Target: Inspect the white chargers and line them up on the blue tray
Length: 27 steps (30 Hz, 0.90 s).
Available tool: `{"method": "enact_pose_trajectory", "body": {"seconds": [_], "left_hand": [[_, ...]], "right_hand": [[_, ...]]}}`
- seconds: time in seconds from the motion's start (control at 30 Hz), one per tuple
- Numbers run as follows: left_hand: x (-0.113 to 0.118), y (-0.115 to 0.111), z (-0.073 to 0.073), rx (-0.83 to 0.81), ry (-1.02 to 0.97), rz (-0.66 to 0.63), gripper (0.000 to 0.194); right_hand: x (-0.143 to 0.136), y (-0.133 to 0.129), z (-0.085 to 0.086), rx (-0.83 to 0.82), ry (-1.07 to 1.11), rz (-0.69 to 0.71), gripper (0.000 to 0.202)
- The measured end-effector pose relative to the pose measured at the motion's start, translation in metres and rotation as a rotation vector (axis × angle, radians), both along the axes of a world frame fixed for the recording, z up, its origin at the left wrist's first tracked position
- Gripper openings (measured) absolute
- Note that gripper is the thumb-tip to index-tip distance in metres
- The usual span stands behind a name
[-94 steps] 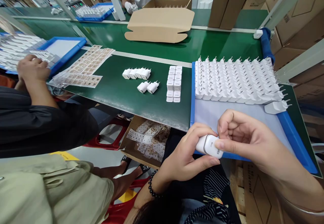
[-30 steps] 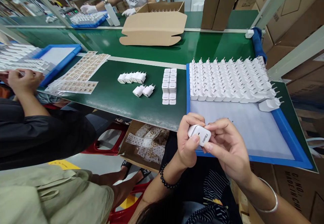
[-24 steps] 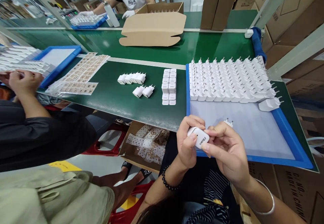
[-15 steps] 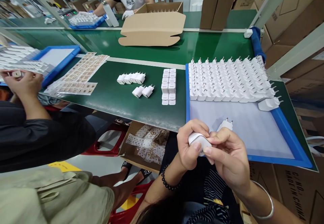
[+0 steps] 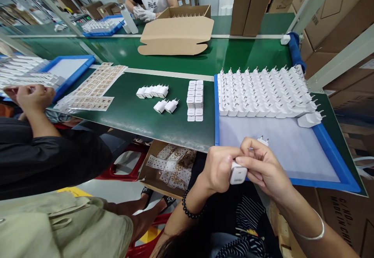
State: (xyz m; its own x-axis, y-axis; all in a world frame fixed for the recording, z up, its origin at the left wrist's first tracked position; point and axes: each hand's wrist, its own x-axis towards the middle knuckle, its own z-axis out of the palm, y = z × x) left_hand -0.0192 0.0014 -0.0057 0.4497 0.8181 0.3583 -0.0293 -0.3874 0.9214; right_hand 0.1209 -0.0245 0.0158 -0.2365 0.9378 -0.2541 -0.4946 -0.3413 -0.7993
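A small white wall charger (image 5: 238, 174) is held over the front edge of the blue tray, its flat end with tiny print facing me. My left hand (image 5: 216, 168), closed around its left side, wears a black bead bracelet. With thumb and finger pinched, my right hand (image 5: 267, 168) touches the charger's upper right side; its pins are hidden. Just behind my right fingers, another charger (image 5: 263, 141) lies on the tray liner, mostly covered. Rows of white chargers (image 5: 263, 90) stand pins up in the blue-rimmed tray (image 5: 344, 164).
On the green bench (image 5: 131, 125) sit loose chargers (image 5: 166, 106) and stacked white pieces (image 5: 194, 101). Sticker sheets (image 5: 101, 81) lie farther left. A co-worker's hands (image 5: 33, 96) are at the left; another person works behind an open carton (image 5: 178, 32). A box of scraps (image 5: 169, 164) stands below.
The charger in my hands has been turned so its printed end faces me and sits slightly lower. My left fingers have curled over. The person opposite has brought both gloved hands together.
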Motion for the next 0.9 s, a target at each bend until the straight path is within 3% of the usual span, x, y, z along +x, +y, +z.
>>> {"method": "enact_pose_trajectory", "body": {"seconds": [0.1, 0.2, 0.3, 0.4, 0.6, 0.67, 0.8, 0.9], "left_hand": [[0.003, 0.004, -0.002, -0.253, -0.117, 0.008, 0.055], [0.007, 0.005, -0.004, -0.352, -0.175, 0.051, 0.051], [0.009, 0.004, -0.005, -0.264, -0.077, 0.088, 0.050], [0.010, 0.001, -0.007, -0.152, 0.058, 0.126, 0.052], [0.009, -0.006, -0.013, -0.061, 0.136, 0.195, 0.057], [0.012, -0.006, -0.012, -0.183, 0.041, 0.132, 0.061], [0.020, 0.003, -0.007, -0.608, -0.272, 0.022, 0.055], [0.022, 0.013, -0.003, -0.860, -0.415, -0.054, 0.037]], "right_hand": [[0.004, -0.002, -0.005, 0.131, -0.038, 0.005, 0.019], [0.005, -0.005, -0.006, 0.275, -0.253, -0.010, 0.033], [0.002, -0.007, -0.005, 0.313, -0.420, -0.072, 0.019], [-0.004, -0.008, -0.008, 0.294, -0.435, -0.174, 0.014], [-0.012, -0.011, -0.022, 0.148, -0.180, -0.212, 0.028], [-0.011, -0.011, -0.023, 0.137, -0.119, -0.212, 0.027], [0.002, -0.007, -0.021, 0.232, -0.184, -0.227, 0.019], [0.014, -0.005, -0.022, 0.287, -0.347, -0.215, 0.038]]}}
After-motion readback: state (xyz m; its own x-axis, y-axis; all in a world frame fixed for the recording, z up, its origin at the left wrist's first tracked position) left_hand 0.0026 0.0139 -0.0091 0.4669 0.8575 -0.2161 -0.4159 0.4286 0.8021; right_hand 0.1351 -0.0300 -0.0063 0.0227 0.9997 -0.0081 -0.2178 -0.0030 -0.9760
